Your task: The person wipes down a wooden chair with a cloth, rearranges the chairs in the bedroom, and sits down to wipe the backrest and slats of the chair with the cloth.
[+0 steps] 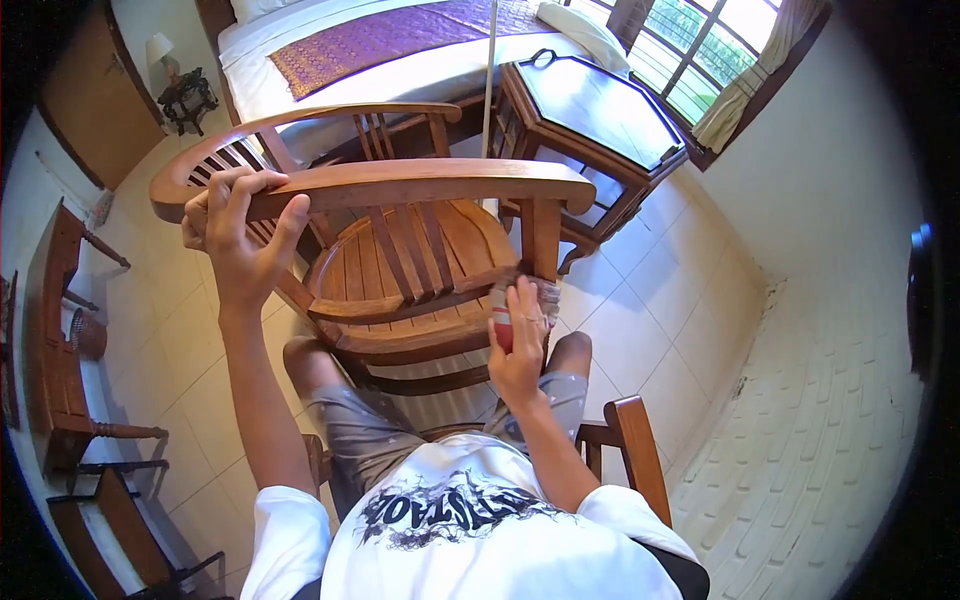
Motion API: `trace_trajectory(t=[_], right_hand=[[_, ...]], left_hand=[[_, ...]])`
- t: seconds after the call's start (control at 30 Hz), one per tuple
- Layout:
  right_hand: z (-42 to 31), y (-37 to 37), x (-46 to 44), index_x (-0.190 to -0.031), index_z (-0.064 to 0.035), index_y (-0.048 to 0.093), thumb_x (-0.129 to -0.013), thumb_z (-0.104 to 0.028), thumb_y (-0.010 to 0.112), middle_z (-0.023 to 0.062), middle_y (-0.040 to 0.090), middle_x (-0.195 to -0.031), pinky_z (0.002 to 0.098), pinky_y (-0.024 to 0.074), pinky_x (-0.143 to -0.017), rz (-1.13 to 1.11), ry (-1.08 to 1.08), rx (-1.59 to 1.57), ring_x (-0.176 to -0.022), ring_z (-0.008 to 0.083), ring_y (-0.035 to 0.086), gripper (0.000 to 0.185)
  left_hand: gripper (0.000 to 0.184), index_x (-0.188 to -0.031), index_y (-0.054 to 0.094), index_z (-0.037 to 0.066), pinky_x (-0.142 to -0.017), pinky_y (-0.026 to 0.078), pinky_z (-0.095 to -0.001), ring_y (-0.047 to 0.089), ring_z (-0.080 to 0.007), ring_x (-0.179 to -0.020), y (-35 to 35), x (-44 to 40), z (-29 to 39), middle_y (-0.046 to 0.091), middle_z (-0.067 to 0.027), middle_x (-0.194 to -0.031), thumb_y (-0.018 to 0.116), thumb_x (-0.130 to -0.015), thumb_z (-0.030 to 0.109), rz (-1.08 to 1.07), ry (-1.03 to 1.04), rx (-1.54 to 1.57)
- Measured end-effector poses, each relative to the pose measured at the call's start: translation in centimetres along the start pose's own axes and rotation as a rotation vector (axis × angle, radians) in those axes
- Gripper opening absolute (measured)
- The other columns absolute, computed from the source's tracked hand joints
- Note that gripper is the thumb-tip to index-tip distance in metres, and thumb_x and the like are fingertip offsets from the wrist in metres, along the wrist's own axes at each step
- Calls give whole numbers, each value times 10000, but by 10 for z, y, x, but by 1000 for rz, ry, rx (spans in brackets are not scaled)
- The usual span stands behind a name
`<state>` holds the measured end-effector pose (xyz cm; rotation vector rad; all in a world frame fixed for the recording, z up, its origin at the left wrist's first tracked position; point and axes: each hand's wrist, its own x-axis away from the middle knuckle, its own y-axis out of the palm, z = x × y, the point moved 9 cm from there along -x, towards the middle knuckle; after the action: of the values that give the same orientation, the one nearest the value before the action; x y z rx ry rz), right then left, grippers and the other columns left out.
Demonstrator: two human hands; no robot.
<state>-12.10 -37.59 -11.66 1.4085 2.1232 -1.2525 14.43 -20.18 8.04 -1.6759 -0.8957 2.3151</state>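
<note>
A brown wooden armchair (430, 180) with a slatted seat (400, 245) and slatted sides stands right in front of my knees. My left hand (238, 225) grips its near armrest toward the left end, fingers over the top and thumb on the near side. My right hand (520, 345) presses a crumpled red and grey cloth (503, 325) against the lower part of the armrest's right-hand post (540, 240). Part of the cloth is hidden under the palm and fingers.
Behind the chair are a bed (350, 60) with a purple runner and a glass-topped wooden table (590, 110). A wooden table (60, 340) and a dark chair (130, 530) stand at left. A white wall (820, 300) bounds the right. I sit on a wooden chair (640, 450).
</note>
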Motion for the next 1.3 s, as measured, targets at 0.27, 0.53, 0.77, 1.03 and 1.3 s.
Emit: trace_trajectory(t=[0.27,0.53,0.77,1.03,1.3], right_hand=[[-34,30,-36,-1362,32,515,-793,-52,668,207,517,-1461,474,330,-1146,-170,-76,255,-1391,368,453,595],[-10,38,-66,-1245,38,552,-780,-122,656,213,597,-1286,453,363,-1106,-332,-16,403,-1219,373,551,502],[-22,39,-44,-1240,38,553,-786,-147,657,214,599,-1290,423,384,-1077,-385,-88,385,-1231,370,545,502],[-61,35,-41,-1248,35,559,-794,-130,651,204,589,-1336,426,362,-1094,-337,-233,369,-1276,350,531,491],[-33,52,-51,-1275,4,565,-805,-103,644,149,575,-1385,449,295,-1162,-519,-134,324,-1328,332,496,489]], left_hand=[[235,-1019,708,160,-890,327,-309,405,-186,-956,-1,-2,-4,547,36,-1003,792,-839,286,-48,-22,131],[219,-1039,715,173,-906,347,-322,422,-193,-987,-1,2,-3,566,30,-1034,781,-860,282,41,6,119],[220,-1052,718,184,-928,348,-323,430,-199,-1014,3,5,-9,577,29,-1065,773,-873,299,41,-19,119],[222,-1065,711,178,-928,371,-337,431,-211,-1044,2,6,-8,571,16,-1101,758,-889,304,17,-43,122],[219,-1074,702,164,-929,389,-341,443,-215,-1051,2,6,-7,564,3,-1119,746,-900,289,12,-31,115]])
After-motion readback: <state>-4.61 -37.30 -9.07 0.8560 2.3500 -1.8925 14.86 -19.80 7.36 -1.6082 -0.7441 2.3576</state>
